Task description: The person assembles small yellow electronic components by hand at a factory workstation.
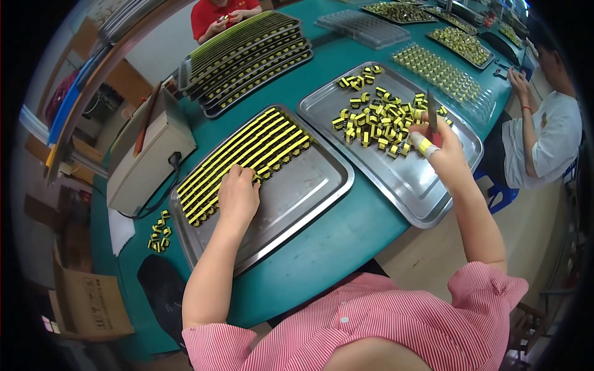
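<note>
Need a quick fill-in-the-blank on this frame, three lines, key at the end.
1. The left hand is at parts arranged in straight ____ on a metal tray.
2. The right hand holds a tool over loose parts coloured black and ____.
3. Beyond the stacked trays, a worker's shirt is ____.

Missing words: rows; yellow; red.
</note>
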Available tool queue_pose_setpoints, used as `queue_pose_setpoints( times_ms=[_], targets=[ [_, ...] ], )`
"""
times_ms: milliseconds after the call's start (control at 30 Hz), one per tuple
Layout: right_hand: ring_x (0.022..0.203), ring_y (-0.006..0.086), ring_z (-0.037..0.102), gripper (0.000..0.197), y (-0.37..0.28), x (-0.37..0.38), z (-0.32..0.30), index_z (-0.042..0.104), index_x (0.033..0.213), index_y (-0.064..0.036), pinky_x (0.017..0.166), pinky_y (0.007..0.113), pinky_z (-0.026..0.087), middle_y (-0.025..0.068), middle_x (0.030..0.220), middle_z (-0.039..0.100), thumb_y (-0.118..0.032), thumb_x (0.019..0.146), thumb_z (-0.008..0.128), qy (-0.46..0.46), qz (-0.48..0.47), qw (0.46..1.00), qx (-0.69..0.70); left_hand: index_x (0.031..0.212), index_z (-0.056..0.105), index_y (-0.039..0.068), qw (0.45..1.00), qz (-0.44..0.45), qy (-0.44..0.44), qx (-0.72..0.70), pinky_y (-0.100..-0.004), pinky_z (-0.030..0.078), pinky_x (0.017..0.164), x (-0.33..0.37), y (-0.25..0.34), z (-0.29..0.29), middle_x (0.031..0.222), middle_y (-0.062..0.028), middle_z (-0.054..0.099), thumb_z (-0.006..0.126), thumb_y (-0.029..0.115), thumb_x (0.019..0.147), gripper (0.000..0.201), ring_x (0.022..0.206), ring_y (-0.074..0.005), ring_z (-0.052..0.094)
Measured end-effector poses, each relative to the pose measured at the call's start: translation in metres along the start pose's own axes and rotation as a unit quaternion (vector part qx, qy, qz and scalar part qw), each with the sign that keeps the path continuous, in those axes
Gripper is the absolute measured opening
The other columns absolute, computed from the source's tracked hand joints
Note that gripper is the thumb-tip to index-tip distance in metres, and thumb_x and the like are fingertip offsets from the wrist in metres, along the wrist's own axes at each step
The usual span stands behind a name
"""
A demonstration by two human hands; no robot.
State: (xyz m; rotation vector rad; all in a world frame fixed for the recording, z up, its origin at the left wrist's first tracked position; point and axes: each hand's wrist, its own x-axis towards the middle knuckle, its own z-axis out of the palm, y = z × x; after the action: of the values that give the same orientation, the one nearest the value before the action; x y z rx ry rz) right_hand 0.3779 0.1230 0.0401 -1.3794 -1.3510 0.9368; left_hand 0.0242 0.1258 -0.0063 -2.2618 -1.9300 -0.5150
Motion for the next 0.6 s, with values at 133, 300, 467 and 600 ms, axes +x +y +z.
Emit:
queue_pose_setpoints(
  times_ms=[133, 300, 467, 600],
  targets=[
    [0.085, 0.0142, 0.057, 0.028, 0.003, 0.007, -0.003, 0.055, 0.103, 0.0019, 0.078, 0.026, 0.043, 0.0078, 0.093, 0.061, -0.012, 0.08, 0.063, 0.006, -0.021, 0.988, -0.151, 0.084, 0.058, 0.003, 1.0, -0.002, 0.003, 0.007, -0.0398, 0.046, 0.069, 0.003, 0.007, 0.0, 0.088, -0.0123, 0.053, 0.068, 0.005, 0.067, 0.02, 0.083, -0.0307, 0.054],
    [0.084, 0.0156, 0.057, 0.023, 0.009, 0.018, 0.007, 0.059, 0.099, -0.0026, 0.077, 0.028, 0.043, 0.0093, 0.09, 0.061, -0.015, 0.08, 0.062, 0.002, -0.082, 0.984, -0.158, 0.08, 0.056, 0.003, 1.0, 0.007, 0.02, -0.003, -0.0401, 0.043, 0.069, 0.004, 0.007, -0.002, 0.083, -0.0122, 0.055, 0.068, 0.001, 0.064, 0.02, 0.082, -0.0322, 0.054],
    [0.078, 0.0292, 0.056, 0.021, 0.003, 0.033, 0.016, 0.059, 0.091, -0.0029, 0.071, 0.035, 0.045, 0.013, 0.083, 0.058, -0.011, 0.072, 0.064, -0.016, -0.194, 0.924, -0.328, 0.092, 0.057, 0.002, 0.998, 0.02, 0.051, -0.023, -0.0366, 0.044, 0.071, -0.007, 0.006, -0.007, 0.091, -0.0125, 0.055, 0.068, 0.001, 0.067, 0.028, 0.084, -0.0307, 0.054],
    [0.081, 0.0276, 0.056, 0.025, 0.016, 0.051, 0.03, 0.061, 0.088, -0.0062, 0.072, 0.036, 0.046, 0.0093, 0.082, 0.059, -0.004, 0.063, 0.066, -0.003, -0.282, 0.881, -0.381, 0.094, 0.056, 0.001, 0.994, 0.038, 0.071, -0.067, -0.0346, 0.044, 0.067, -0.028, 0.013, -0.023, 0.092, -0.0128, 0.054, 0.069, 0.002, 0.067, 0.029, 0.077, -0.029, 0.054]
  ],
)
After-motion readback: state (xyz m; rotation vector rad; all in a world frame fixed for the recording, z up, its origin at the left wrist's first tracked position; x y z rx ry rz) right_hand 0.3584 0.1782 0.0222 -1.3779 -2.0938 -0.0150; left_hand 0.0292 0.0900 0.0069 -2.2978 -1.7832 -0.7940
